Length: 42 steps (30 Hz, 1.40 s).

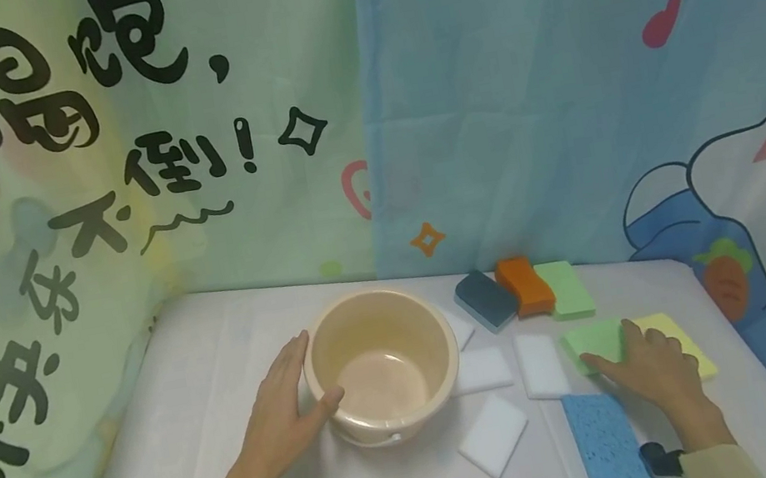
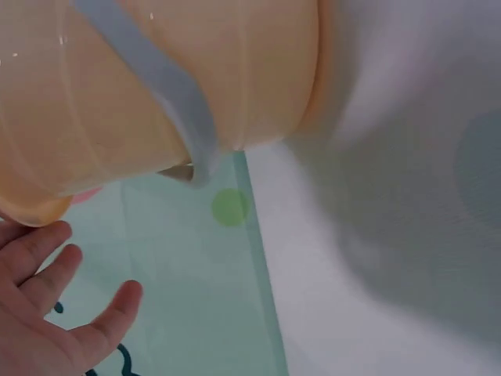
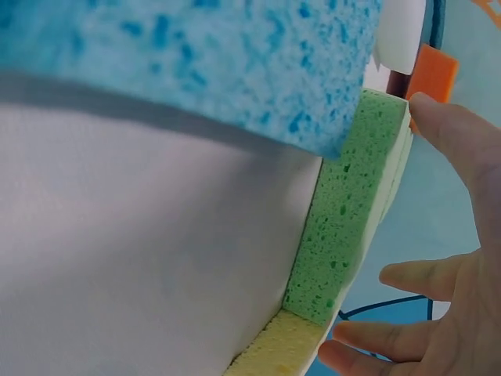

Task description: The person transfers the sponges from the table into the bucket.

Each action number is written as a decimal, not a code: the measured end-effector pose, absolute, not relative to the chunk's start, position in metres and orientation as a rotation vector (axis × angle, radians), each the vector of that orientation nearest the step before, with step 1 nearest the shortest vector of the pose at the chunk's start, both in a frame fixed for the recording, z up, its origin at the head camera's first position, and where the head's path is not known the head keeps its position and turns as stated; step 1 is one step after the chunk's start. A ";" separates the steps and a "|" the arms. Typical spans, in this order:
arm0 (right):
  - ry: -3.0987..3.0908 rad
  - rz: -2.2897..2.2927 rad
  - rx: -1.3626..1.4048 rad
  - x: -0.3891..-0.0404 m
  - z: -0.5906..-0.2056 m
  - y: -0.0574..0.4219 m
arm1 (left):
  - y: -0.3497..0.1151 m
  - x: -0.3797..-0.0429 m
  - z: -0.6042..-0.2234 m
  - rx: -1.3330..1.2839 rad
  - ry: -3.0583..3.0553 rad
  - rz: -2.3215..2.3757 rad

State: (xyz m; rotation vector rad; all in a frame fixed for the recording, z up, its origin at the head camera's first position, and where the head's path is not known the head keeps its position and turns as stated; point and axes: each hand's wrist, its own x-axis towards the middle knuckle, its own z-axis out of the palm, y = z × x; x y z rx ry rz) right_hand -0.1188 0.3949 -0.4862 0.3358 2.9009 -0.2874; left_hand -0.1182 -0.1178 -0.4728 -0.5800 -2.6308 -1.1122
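Note:
A cream bucket (image 1: pixel 392 428) with a grey-white handle (image 2: pixel 184 110) stands upright on the white table. My left hand (image 1: pixel 273 426) is at its left side, fingers extended along the outside and the thumb reaching over the rim in the head view. In the left wrist view the fingertips are right at the rim. On the right, my right hand (image 1: pixel 651 363) spreads over a light green sponge (image 1: pixel 591 346) and a yellow sponge (image 1: pixel 685 345). The right wrist view has the thumb at a corner of the green sponge, with the other fingers apart above.
A speckled blue sponge (image 1: pixel 607 442) lies nearest the right wrist. Several white sponges (image 1: pixel 494 436) lie between bucket and right hand. Behind them are a dark grey sponge (image 1: pixel 486 300), an orange sponge (image 1: pixel 525 287) and another green sponge (image 1: pixel 566 290). Printed curtains (image 1: pixel 504 100) hang behind the table.

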 end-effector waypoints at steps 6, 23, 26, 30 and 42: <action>2.877 -0.289 0.391 -0.119 -0.490 0.391 | -0.117 -0.117 -0.475 -0.563 -2.613 -1.177; 2.966 -0.284 0.269 -0.120 -0.497 0.381 | -0.118 -0.116 -0.475 -0.524 -2.605 -1.206; 2.963 -0.301 0.285 -0.121 -0.499 0.382 | -0.118 -0.116 -0.475 -0.523 -2.604 -1.209; 2.935 -0.332 0.340 -0.123 -0.499 0.381 | -0.118 -0.116 -0.476 -0.522 -2.607 -1.215; 2.893 -0.385 0.447 -0.128 -0.491 0.375 | -0.118 -0.117 -0.476 -0.522 -2.612 -1.235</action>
